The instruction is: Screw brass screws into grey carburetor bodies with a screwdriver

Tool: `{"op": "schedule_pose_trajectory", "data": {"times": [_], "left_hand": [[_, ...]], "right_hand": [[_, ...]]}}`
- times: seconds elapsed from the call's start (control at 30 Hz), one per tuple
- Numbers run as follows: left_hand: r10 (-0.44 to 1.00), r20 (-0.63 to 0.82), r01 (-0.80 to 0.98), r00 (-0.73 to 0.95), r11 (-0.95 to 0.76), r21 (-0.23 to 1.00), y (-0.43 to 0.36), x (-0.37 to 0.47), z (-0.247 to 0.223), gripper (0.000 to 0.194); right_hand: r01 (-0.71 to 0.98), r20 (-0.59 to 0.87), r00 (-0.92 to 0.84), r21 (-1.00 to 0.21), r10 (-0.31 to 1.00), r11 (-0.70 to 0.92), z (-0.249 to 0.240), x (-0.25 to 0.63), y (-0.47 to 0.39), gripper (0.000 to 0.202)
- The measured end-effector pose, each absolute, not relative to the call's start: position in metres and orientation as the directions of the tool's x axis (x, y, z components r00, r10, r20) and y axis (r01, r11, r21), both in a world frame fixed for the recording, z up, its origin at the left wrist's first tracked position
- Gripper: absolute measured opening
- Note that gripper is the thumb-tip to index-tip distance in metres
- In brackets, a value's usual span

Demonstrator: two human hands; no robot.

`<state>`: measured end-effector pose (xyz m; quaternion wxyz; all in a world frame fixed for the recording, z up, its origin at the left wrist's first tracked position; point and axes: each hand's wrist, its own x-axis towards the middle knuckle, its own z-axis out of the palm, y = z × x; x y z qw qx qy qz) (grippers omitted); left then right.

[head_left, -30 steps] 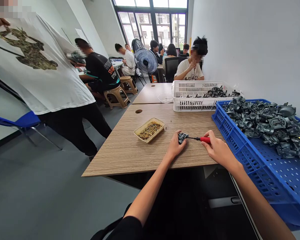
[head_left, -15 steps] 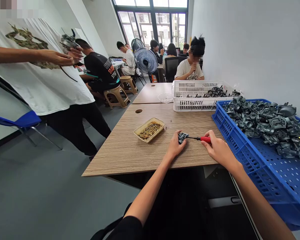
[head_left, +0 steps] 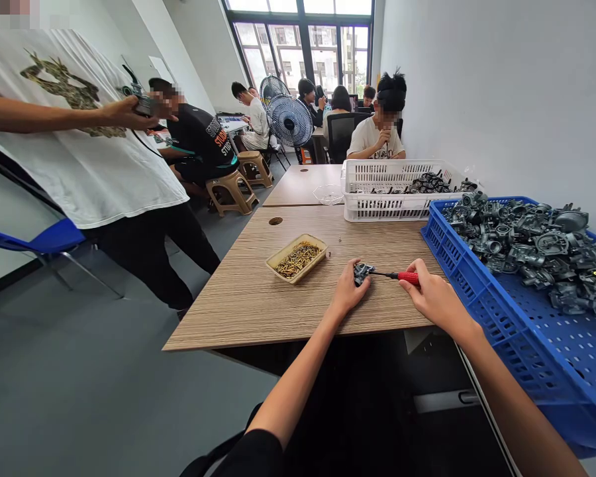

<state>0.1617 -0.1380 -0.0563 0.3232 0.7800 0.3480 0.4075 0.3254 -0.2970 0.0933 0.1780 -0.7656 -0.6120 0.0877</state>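
Standing co-worker's arm (head_left: 44,114) has shifted; own hands unmoved. Left hand (head_left: 348,289) curled closed round a small metal part (head_left: 363,273) over the worktop (head_left: 248,308), presumably steadying it against the screwdriver (head_left: 408,277); right hand (head_left: 430,291) closed on its red handle, shaft levelled at the part. Tray (head_left: 308,269) near left hand, probably for easy reach.

R fingers (head_left: 421,270) w/ red screwdriver (head_left: 407,277)

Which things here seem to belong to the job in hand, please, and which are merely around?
Likely job things:
grey part, in the left hand
red-handled screwdriver, in the right hand
tray of brass-coloured pieces
blue crate of metal parts

Merely around:
fan
blue chair
nearer stool
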Motion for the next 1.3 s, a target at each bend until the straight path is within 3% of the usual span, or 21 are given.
{"op": "schedule_pose_trajectory", "data": {"times": [0.43, 1.3], "left_hand": [[0.812, 0.402, 0.29, 0.423, -0.542, 0.789, -0.1383, 0.1622, -0.0555, 0.049], [0.811, 0.408, 0.287, 0.421, -0.545, 0.788, -0.1384, 0.1637, -0.0564, 0.049]], "right_hand": [[0.911, 0.073, 0.256, -0.353, 0.964, -0.215, 0.0923, 0.3265, -0.2956, 0.018], [0.895, 0.086, 0.193, -0.425, 0.978, -0.139, 0.0877, 0.3321, -0.296, 0.018]]}}
